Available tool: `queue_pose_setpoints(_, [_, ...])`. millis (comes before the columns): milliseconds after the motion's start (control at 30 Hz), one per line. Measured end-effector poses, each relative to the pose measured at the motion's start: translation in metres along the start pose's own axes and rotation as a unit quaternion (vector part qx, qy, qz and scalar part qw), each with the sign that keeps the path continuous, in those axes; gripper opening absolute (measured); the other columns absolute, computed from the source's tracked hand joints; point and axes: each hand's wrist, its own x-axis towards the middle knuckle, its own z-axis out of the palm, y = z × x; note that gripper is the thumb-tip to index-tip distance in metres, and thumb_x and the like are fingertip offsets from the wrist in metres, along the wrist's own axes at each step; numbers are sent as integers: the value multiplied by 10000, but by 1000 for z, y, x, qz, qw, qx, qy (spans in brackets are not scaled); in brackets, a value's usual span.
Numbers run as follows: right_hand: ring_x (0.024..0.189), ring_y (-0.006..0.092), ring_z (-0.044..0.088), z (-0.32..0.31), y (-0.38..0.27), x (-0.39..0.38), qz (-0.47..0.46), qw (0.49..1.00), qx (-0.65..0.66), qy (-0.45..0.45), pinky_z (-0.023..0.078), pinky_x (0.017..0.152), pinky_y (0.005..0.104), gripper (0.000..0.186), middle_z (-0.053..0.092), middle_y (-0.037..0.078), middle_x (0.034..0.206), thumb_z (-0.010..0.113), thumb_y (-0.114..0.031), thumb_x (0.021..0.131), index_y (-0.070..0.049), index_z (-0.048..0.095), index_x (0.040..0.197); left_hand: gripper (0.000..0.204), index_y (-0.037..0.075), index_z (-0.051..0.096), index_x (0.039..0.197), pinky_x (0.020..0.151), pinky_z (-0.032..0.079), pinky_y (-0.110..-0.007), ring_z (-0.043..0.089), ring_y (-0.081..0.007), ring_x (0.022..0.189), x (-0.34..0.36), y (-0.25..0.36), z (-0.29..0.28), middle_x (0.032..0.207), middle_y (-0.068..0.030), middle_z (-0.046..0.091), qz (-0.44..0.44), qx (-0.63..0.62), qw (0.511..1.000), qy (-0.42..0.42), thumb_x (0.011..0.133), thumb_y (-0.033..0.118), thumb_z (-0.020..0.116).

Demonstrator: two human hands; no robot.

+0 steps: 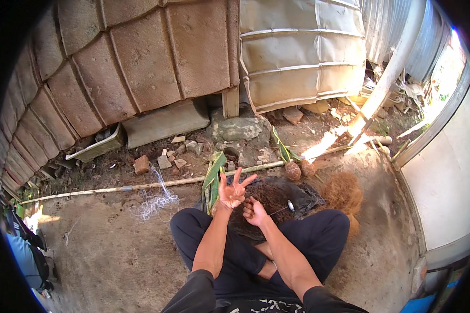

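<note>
My left hand [232, 194] is raised before me, index and middle fingers spread, the others partly bent, with fine thread seemingly around them. Just right and below, my right hand [254, 212] pinches a thin thread that runs down rightward. A small white spool-like object [290, 205] lies on dark fibrous material [266, 195] over a black plastic sheet [310, 194]. Long green variegated leaves [212, 178] lie behind my left hand. Loose orange-brown fibre [342, 195] is piled at the right. Two round fibre-wrapped balls [293, 171] sit behind the sheet, at least one with leaves.
A tangle of white string [154, 203] lies left on the concrete floor [104, 235]. A long pole [89, 192] crosses behind me, near broken stones [141, 166]. A slanted post [391, 83] and white panel [444, 167] stand at right; a blue-and-black bag [26, 255] is at the left edge.
</note>
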Motion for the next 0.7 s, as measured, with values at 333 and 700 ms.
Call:
queue_pose_setpoints(333, [435,81,250,11,31,23,55,919,-381,91,180,385,257,156,304,-46,607,438,-259,986,-143,466,885,682,164,659,1240,823,587,-460,444,-470,1276,8,-10,15,1587,-153,150,-56,-57,992,-95,845,702,520])
queue_pose_setpoints(700, [374,32,151,-18,-43,-64,189,965,-148,-103,117,341,221,394,186,-113,527,346,-304,1046,-213,329,664,649,-13,511,1332,941,486,-400,676,-253,943,21,-14,37,798,-122,706,13,674,660,332,1051,476,191])
